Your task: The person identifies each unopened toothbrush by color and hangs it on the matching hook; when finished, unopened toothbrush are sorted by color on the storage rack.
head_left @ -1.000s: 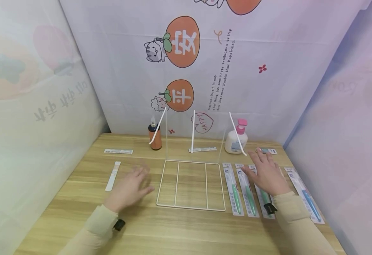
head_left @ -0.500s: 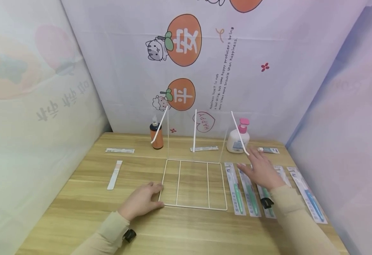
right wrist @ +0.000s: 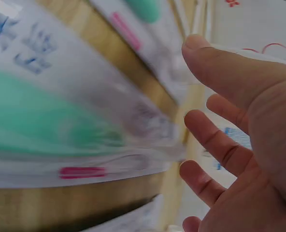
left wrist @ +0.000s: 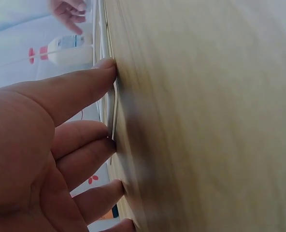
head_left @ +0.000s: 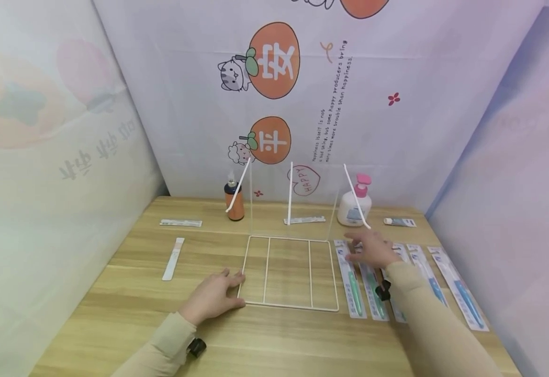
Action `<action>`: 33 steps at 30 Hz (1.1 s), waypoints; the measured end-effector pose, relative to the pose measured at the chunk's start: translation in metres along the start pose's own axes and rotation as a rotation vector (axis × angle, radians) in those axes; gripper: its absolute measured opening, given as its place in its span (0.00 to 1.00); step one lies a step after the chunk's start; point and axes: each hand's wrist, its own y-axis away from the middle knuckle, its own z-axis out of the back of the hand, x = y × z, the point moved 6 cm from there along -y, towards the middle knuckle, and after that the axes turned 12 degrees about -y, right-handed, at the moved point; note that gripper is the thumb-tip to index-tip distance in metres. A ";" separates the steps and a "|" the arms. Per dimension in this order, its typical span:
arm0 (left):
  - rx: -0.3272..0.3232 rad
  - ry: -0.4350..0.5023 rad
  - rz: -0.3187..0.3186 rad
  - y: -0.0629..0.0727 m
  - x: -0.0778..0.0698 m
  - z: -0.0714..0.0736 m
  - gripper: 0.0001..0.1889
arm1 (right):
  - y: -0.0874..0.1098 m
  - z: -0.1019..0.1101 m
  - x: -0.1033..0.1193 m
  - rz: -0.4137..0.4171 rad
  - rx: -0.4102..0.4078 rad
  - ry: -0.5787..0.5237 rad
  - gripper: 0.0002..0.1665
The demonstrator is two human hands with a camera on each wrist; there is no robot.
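Observation:
My left hand (head_left: 212,296) rests at the near left corner of a white wire rack (head_left: 301,309), its thumb and fingertips touching the wire. In the left wrist view the fingers (left wrist: 87,157) spread along the rack's edge, just above the wood. My right hand (head_left: 372,248) is over the top ends of packaged toothbrushes, holding nothing. Nearest to it are two green toothbrushes in blister packs, one at the left (head_left: 351,288) and one beside it (head_left: 374,303). The right wrist view shows a pack with a green handle (right wrist: 41,116) lying before the fingertips, apart from them.
Two blue packaged toothbrushes, one outermost (head_left: 465,298), lie to the right. Behind stand a pink-topped pump bottle (head_left: 354,208) and an orange bottle (head_left: 234,204). A small tube (head_left: 399,222) and slim white packets, one at left (head_left: 173,259), lie around. Three white prongs (head_left: 290,193) jut from the rack.
My left hand has moved right from the bare wood onto the rack's corner. My right hand has shifted left across the toothbrush packs, uncovering the small tube and a blue toothbrush.

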 end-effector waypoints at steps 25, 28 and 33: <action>-0.005 -0.028 -0.013 -0.002 -0.001 -0.004 0.35 | 0.002 -0.002 -0.012 0.065 -0.061 -0.111 0.25; -0.008 -0.030 -0.013 -0.002 -0.001 -0.003 0.35 | 0.009 0.006 -0.004 0.115 -0.125 -0.177 0.26; -0.011 -0.027 -0.011 -0.002 -0.001 -0.002 0.35 | 0.021 0.016 0.016 0.152 -0.195 -0.265 0.27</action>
